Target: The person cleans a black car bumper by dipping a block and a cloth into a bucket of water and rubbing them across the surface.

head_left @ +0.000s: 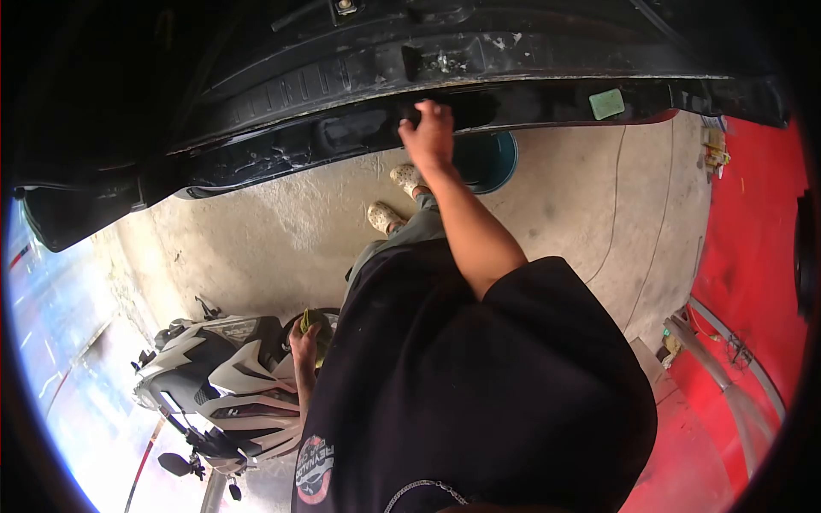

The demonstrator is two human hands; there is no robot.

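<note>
My right hand [429, 135] is over the front edge of a glossy black car panel [359, 128], which looks like a bumper ledge. Its thumb stands apart from the bent fingers, and nothing shows in it. Whether the fingertips touch the panel is hard to tell. Low on the left, my left hand [304, 340] hangs at my side, closed on a yellow-green cloth [305, 320]. Farther right on the ledge lies a pale green sponge [607, 104]. White smears and wet-looking patches mark the black surface.
Under the ledge, a teal bucket [496, 162] stands on the concrete floor [564, 197], partly hidden by my arm. A motorcycle [231, 376] is parked close on my left. To the right are a red surface [761, 231] and a curved metal frame [727, 385].
</note>
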